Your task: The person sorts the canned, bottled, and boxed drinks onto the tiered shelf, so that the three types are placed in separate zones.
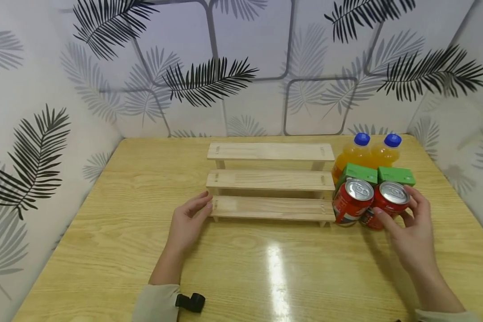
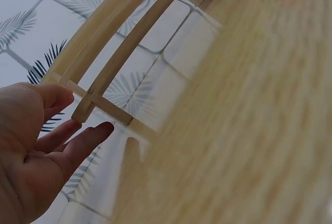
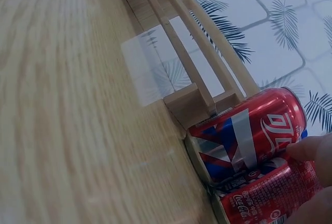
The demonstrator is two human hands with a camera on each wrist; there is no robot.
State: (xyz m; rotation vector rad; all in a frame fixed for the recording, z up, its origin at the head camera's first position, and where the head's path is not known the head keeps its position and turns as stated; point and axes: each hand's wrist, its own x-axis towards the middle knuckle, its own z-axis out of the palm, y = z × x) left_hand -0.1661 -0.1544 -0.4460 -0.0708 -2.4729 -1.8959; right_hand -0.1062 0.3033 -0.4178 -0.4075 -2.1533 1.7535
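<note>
A three-step wooden display rack [image 1: 270, 179] stands on the table. My left hand [image 1: 190, 221] is at the left end of its lowest step, fingertips touching or very near the wood. In the left wrist view the left hand [image 2: 46, 151] has its fingers loosely extended about the plank's end [image 2: 85, 107]. With my right hand [image 1: 412, 232] I grip a red cola can [image 1: 390, 201], thumb on its left side and fingers on its right. A second cola can [image 1: 352, 201] stands between it and the rack. Both cans [image 3: 244, 136] stand on the table in the right wrist view.
Behind the cans are two green cartons [image 1: 360, 173], and behind those two orange drink bottles [image 1: 354, 154] with blue caps. This group stands close to the rack's right end. A leaf-patterned backdrop [image 1: 249, 107] borders the wooden table [image 1: 116, 232] at the back and sides.
</note>
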